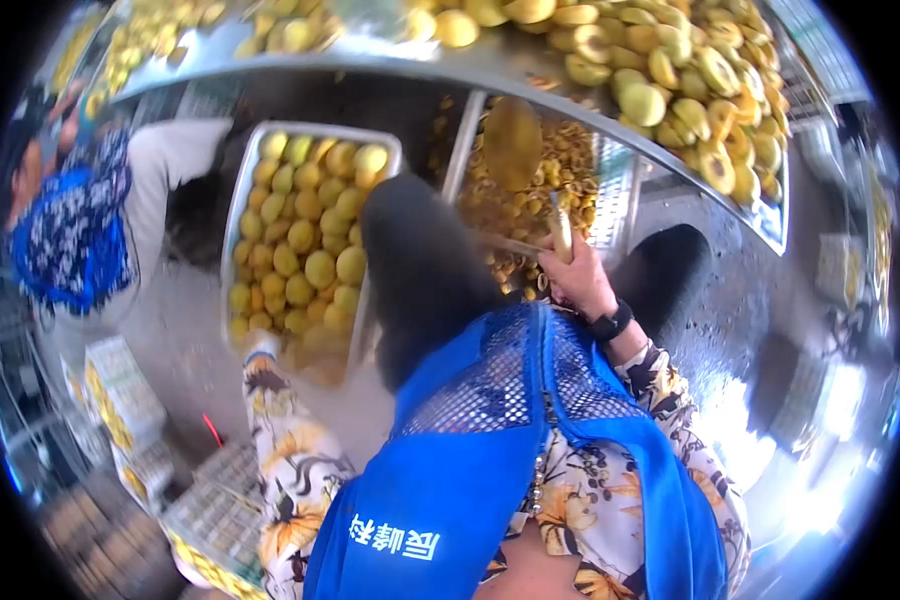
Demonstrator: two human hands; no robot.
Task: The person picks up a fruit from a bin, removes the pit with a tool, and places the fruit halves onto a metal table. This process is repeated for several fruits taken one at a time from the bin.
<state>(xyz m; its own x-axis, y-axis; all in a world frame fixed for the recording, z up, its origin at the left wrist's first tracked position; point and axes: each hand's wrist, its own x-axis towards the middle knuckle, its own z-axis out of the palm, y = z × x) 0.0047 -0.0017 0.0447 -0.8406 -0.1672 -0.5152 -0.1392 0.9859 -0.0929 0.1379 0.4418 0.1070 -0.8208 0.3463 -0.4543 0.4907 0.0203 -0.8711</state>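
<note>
My right hand, with a black band on the wrist, is closed around the pale handle of a short tool. The tool points up and away from me, and its working end is too small to make out. Below it is a crate of cut yellow fruit pieces and scraps. My left hand reaches into the near end of a white crate full of whole yellow fruits, probably peaches. That hand is smeared by motion, so its fingers do not show clearly.
A metal table ahead bears heaps of halved yellow fruit. A brown, blurred oval hangs over the scraps crate. Another person in a blue patterned garment sits at left. Stacked crates stand behind on that side.
</note>
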